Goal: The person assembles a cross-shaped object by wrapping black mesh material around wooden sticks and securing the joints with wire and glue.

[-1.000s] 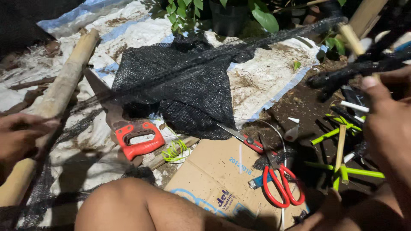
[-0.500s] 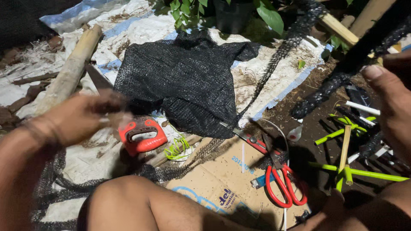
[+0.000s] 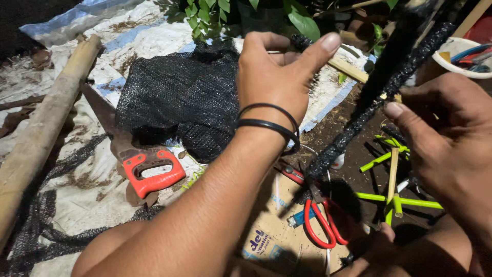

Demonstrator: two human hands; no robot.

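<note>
The person's left hand is reaching up across the middle of the view, fingers curled and thumb stretched out, closing on the upper end of a black net-wrapped stick; whether the fingers are fully clamping it is hard to tell, since the palm side is turned away. Two dark bands are sitting round that wrist. The right hand is coming in from the right edge, its thumb and fingers pinching the same stick partway along, where the netting is bunching around it. The stick is slanting from the top right down toward the red-handled scissors, its lower end hanging just above them.

Behind the left hand a heap of black mesh is lying on a white tarp. A hand saw with a red grip is resting beside the heap, its blade pointing up and left. A thick bamboo pole is running along the left side. The scissors are lying on a flattened cardboard sheet, and green sticks are scattered on the dark soil to the right. A white bowl is sitting at the top right, leafy plants above.
</note>
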